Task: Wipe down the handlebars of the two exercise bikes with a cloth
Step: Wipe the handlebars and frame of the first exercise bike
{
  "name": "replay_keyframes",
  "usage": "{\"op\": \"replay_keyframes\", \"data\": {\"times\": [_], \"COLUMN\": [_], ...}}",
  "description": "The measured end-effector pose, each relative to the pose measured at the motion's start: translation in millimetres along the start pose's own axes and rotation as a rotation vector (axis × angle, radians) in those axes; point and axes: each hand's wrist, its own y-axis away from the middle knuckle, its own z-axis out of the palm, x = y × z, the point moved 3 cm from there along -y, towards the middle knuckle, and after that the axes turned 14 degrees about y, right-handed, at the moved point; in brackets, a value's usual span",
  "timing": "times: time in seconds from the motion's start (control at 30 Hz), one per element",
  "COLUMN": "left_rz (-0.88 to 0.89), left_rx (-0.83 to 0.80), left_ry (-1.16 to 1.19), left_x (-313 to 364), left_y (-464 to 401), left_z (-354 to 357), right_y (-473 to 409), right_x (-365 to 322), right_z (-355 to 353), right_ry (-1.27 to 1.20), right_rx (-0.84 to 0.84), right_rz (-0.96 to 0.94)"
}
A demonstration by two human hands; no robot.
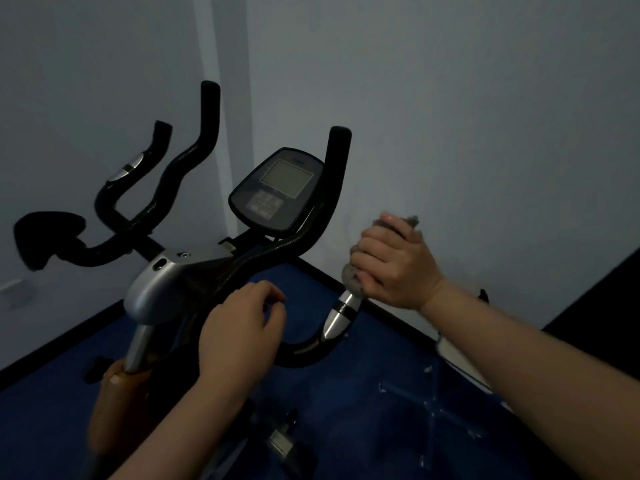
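Note:
An exercise bike stands close in front of me with black handlebars [313, 216] and a console [277, 190] with a grey screen. My right hand [394, 266] is shut on a grey cloth [353, 277], which is wrapped around the outer right grip, just above its silver sensor band [341, 311]. My left hand [242, 336] rests on the black bar near the stem, fingers curled over it. The left grips [204, 140] rise at the upper left. A second bike is not in view.
A silver stem cover [162, 285] and post sit below the bars. Grey walls meet in a corner behind the bike. Blue floor [381, 393] with a black skirting edge lies below. A pedal [284, 441] shows at the bottom.

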Motion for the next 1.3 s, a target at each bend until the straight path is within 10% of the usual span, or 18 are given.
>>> {"op": "replay_keyframes", "data": {"times": [0.1,0.27,0.33,0.67,1.0,1.13,1.3], "left_rz": [0.000,0.005,0.003,0.019,0.055,0.168,-0.014], "left_rx": [0.011,-0.010,-0.008,0.014,0.177,0.353,0.417], "left_ry": [0.010,-0.018,-0.030,-0.049,0.251,0.413,-0.113], "left_x": [-2.5,-2.9,-2.8,-2.5,-5.4,-2.8,-41.8], "left_y": [-0.1,-0.2,-0.5,-4.0,1.7,16.8,33.9], "left_z": [0.2,-0.2,-0.3,3.1,-7.0,-28.8,-56.1], "right_y": [22.8,0.7,-17.2,7.9,38.8,16.9,-41.7], "right_x": [-51.4,-2.2,31.6,-42.0,-78.2,-87.0,-147.7], "right_z": [8.1,5.8,9.8,4.7,-40.4,-45.0,-5.5], "right_ry": [-0.212,-0.109,-0.008,-0.537,-0.508,-0.448,-0.288], "right_rx": [0.033,-0.043,-0.077,0.187,-0.356,-0.533,-0.893], "right_rz": [0.341,-0.311,-0.275,1.353,0.161,0.084,-0.023]}}
